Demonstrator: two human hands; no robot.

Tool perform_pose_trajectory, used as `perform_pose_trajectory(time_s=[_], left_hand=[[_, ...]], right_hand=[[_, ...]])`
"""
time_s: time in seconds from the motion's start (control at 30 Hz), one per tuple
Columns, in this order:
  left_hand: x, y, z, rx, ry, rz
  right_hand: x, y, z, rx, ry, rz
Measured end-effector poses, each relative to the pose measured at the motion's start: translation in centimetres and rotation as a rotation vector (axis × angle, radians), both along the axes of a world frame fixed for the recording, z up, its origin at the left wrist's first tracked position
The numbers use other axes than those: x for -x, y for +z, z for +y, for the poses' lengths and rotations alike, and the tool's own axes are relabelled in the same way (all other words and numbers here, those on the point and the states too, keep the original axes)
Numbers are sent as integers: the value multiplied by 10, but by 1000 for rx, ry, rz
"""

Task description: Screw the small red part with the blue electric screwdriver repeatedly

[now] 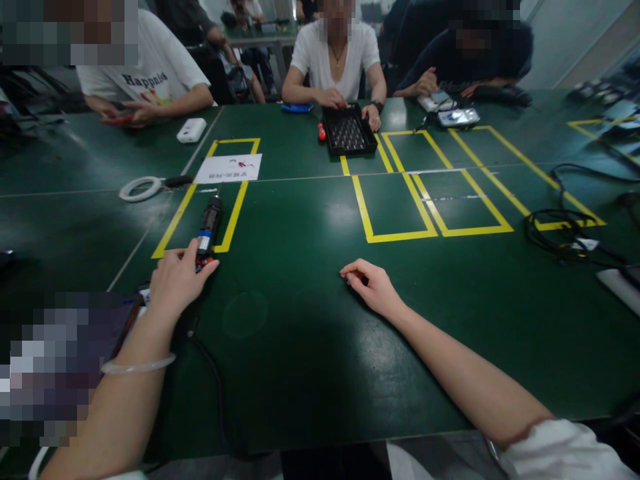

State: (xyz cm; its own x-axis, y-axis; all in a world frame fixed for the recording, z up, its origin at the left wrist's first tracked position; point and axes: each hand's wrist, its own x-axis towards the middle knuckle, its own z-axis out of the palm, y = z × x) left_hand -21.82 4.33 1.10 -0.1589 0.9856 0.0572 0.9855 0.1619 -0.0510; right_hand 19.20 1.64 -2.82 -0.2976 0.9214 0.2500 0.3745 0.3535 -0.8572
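Note:
My left hand (177, 280) is at the near end of a black electric screwdriver (210, 217) with a blue-and-silver band. The fingers and thumb close around that end, where a bit of red shows. The tool lies along a yellow-taped rectangle, its tip pointing away from me, and a black cord (213, 367) runs from near it towards the table edge. My right hand (373, 287) rests on the green table (300, 360), its fingers curled in towards the thumb, with nothing visible in them.
Past the screwdriver lie a white paper sign (229, 169) and a white ring-shaped coil (141, 189). Across the table, a person handles a black tray (349, 133) of small parts beside a red object (321, 131). Black cables (555, 233) lie on the right. Other people sit around.

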Motion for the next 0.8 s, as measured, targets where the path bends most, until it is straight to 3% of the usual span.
perform_pose_trajectory(time_s=[0.13, 0.3, 0.43, 0.6, 0.7, 0.8], left_hand=[[14, 1, 3, -39, 39, -21], [1, -2, -9, -288, -42, 27], [-10, -1, -15, -279, -39, 104], [-29, 13, -15, -269, 34, 123], [-61, 21, -14, -258, 0, -184], [-109, 27, -13, -97, -192, -714]], right_hand=[[0, -1, 0, -20, -2, -13], [0, 0, 0, -11, 9, -19], [0, 1, 0, -8, 13, -24], [0, 1, 0, -20, 19, -43], [0, 2, 0, -10, 22, -46], [0, 3, 0, 7, 19, -30]])
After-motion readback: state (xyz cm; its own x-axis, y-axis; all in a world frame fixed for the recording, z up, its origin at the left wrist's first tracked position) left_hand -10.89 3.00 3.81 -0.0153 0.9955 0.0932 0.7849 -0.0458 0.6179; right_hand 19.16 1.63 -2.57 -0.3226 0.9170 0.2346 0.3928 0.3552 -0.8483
